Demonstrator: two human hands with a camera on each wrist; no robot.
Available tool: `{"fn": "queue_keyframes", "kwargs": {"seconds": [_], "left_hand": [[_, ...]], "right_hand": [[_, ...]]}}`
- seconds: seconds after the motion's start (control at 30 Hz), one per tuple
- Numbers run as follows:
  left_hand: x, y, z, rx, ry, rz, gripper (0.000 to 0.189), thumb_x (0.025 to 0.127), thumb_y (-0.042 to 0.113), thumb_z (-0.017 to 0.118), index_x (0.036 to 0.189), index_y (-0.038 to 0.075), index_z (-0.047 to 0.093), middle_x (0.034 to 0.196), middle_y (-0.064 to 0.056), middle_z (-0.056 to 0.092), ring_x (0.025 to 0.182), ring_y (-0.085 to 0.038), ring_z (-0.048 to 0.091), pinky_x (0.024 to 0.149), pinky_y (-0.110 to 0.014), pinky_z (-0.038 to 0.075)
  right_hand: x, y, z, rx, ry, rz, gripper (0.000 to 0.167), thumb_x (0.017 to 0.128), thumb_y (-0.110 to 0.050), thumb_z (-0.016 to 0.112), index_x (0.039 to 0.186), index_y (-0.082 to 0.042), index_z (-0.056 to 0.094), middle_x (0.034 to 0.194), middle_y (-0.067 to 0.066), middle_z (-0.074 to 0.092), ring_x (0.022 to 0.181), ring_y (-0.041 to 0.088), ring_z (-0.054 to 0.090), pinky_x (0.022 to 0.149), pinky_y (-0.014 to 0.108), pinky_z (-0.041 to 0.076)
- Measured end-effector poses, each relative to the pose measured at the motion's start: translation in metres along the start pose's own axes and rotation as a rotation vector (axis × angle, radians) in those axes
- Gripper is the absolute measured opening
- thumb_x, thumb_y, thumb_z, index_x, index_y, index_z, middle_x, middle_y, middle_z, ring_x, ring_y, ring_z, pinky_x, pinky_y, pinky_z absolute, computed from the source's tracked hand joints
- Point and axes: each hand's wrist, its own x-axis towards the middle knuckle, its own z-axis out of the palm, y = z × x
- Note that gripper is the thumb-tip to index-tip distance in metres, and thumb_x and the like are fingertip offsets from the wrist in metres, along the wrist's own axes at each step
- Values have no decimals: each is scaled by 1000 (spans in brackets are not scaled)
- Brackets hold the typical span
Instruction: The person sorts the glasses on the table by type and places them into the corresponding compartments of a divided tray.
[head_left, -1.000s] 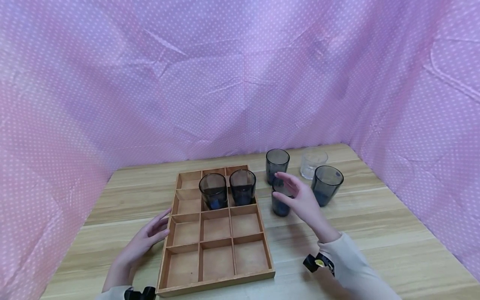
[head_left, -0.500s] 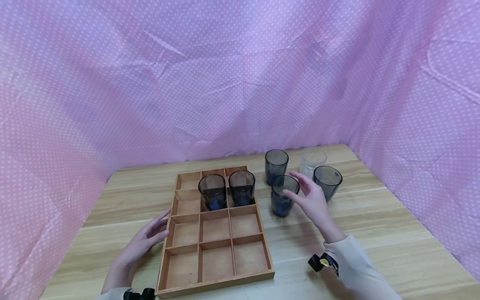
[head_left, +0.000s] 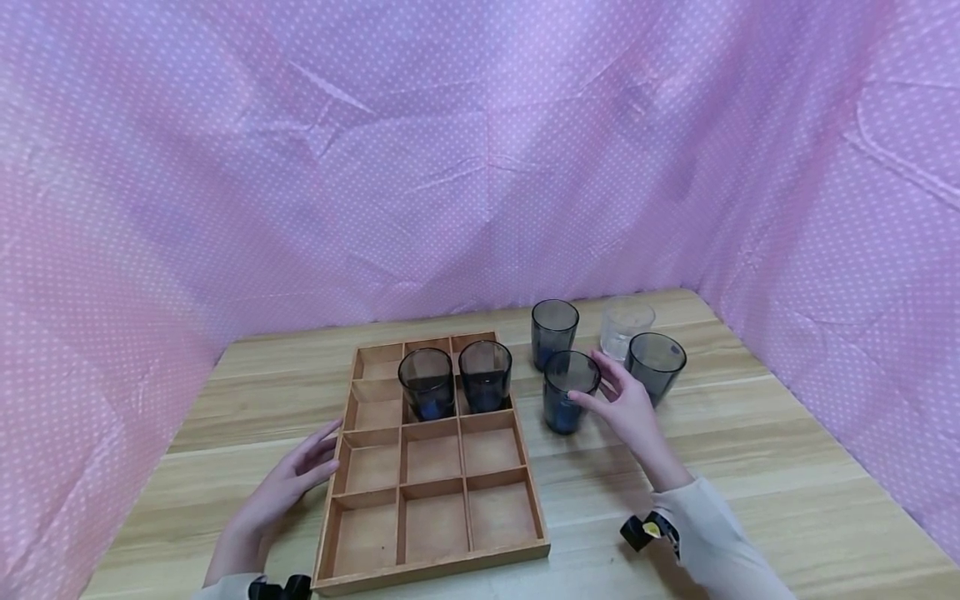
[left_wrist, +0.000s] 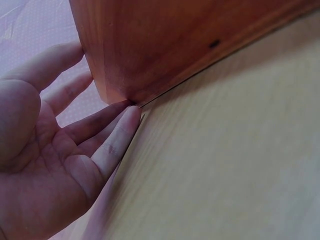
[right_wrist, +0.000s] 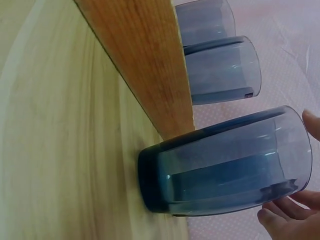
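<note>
My right hand (head_left: 630, 408) is at the right side of a dark smoky drinking glass (head_left: 564, 400) that stands upright on the table right of the tray. Thumb and fingers are spread apart at its upper part. In the right wrist view, fingertips (right_wrist: 267, 216) show right at the glass's rim end. My left hand (head_left: 288, 483) rests against the left side of a wooden compartment tray (head_left: 431, 575), its fingertips touching the outer wall, as the left wrist view also shows. Two more smoky glasses, a left one (head_left: 427, 383) and a right one (head_left: 485, 377), stand in neighbouring tray compartments.
Behind the right hand's glass stands another smoky glass (head_left: 553, 335). Further right are a clear glass (head_left: 626, 321) and a smoky one (head_left: 655, 367), close beyond the right hand. A pink dotted cloth (head_left: 480, 167) walls in the wooden table (head_left: 750, 467).
My right hand has shifted right from in front of the glass to its right side, uncovering it, and its thumb has come lower. The left hand, tray and glasses have stayed put.
</note>
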Motion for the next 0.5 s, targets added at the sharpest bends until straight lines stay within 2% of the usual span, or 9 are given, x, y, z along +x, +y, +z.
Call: {"fn": "queue_keyframes", "kwargs": {"seconds": [0.3, 0.5], "left_hand": [[1, 1, -1, 0, -1, 5, 63, 100, 15, 52, 154, 9, 22, 150, -32, 32, 115, 15, 46, 92, -8, 38], [2, 1, -1, 2, -4, 11, 63, 100, 15, 52, 154, 8, 21, 149, -34, 31, 115, 15, 46, 92, -8, 38]], "right_hand": [[3, 7, 2, -29, -25, 7, 80, 80, -8, 78, 147, 1, 35, 152, 24, 36, 141, 38, 34, 113, 48, 32], [6, 11, 4, -25, -11, 26, 78, 80, -8, 78, 146, -1, 37, 148, 25, 42, 139, 38, 38, 112, 49, 34]]}}
